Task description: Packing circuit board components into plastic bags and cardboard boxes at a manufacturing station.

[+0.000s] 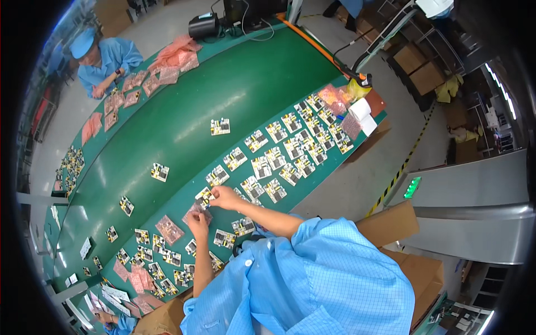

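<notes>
My right hand (225,197) grips the edge of a small white circuit board (205,196) with black and yellow parts, fingers closed on it. Just below, my left hand (197,222) pinches a pink bubble-wrap bag (190,214) by its upper part. Board and bag are close together; whether the board's lower edge is inside the bag I cannot tell. Another pink bubble-wrap bag (169,229) lies flat on the green table to the left of my left hand. A similar circuit board (218,176) rests just beyond my right hand.
Rows of circuit boards (276,158) cover the table to my right, with more boards (158,243) at left. Single boards sit on the green conveyor belt (268,72) ahead. A white roll (360,109) stands at the table's far right end. A co-worker (106,61) sits across the belt.
</notes>
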Action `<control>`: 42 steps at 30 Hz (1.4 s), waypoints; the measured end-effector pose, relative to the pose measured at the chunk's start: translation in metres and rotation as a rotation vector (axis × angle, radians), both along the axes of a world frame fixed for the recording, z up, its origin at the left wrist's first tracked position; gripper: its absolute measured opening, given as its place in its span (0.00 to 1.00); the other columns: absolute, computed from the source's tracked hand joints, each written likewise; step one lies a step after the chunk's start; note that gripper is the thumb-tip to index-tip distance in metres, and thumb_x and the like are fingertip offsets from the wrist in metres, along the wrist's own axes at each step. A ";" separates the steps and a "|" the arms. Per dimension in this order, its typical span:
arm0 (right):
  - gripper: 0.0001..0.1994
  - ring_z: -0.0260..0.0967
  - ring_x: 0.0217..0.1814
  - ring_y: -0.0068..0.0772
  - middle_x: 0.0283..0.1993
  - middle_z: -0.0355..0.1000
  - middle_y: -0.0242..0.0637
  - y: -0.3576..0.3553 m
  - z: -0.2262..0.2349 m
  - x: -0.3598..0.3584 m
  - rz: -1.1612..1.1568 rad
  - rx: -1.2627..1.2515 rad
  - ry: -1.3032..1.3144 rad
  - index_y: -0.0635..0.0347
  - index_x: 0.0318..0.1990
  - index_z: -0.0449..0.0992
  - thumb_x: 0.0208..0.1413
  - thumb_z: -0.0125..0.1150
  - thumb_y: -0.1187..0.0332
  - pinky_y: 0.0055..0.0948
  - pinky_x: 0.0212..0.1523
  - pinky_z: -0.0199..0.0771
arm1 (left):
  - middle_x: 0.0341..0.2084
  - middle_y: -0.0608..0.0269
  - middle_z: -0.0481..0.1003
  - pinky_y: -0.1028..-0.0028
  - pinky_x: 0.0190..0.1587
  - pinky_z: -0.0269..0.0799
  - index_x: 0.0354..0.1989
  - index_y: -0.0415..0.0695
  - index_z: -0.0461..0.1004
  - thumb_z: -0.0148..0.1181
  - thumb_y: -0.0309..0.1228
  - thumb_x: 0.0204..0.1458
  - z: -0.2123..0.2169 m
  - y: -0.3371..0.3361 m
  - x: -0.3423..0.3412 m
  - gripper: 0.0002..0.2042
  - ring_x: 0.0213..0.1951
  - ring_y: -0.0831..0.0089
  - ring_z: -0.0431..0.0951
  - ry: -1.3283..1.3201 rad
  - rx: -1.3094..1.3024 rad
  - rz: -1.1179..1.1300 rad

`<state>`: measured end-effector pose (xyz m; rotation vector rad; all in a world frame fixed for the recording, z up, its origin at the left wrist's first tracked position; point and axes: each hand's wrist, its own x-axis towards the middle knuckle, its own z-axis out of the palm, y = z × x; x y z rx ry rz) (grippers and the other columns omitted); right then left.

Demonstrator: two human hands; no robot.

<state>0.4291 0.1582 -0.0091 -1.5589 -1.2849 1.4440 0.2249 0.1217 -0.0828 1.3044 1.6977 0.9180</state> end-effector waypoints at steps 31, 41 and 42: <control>0.18 0.74 0.40 0.30 0.38 0.76 0.39 0.004 -0.005 0.001 -0.074 -0.060 0.120 0.64 0.42 0.73 0.45 0.69 0.66 0.29 0.41 0.74 | 0.28 0.53 0.70 0.64 0.33 0.71 0.26 0.36 0.71 0.59 0.22 0.44 0.030 -0.008 0.004 0.04 0.27 0.59 0.73 0.374 0.130 -0.116; 0.09 0.69 0.28 0.23 0.27 0.75 0.31 0.008 -0.001 -0.003 0.020 -0.041 0.138 0.58 0.34 0.78 0.44 0.65 0.68 0.28 0.30 0.70 | 0.23 0.52 0.72 0.61 0.31 0.66 0.27 0.38 0.73 0.55 0.27 0.42 0.052 -0.006 0.000 0.06 0.27 0.58 0.71 0.290 -0.085 -0.144; 0.14 0.73 0.36 0.25 0.35 0.77 0.36 0.005 0.009 -0.004 -0.035 -0.029 0.274 0.61 0.42 0.77 0.46 0.67 0.68 0.28 0.38 0.73 | 0.27 0.49 0.73 0.59 0.36 0.67 0.30 0.38 0.73 0.55 0.29 0.44 0.029 -0.017 -0.010 0.08 0.31 0.54 0.73 0.270 0.025 -0.057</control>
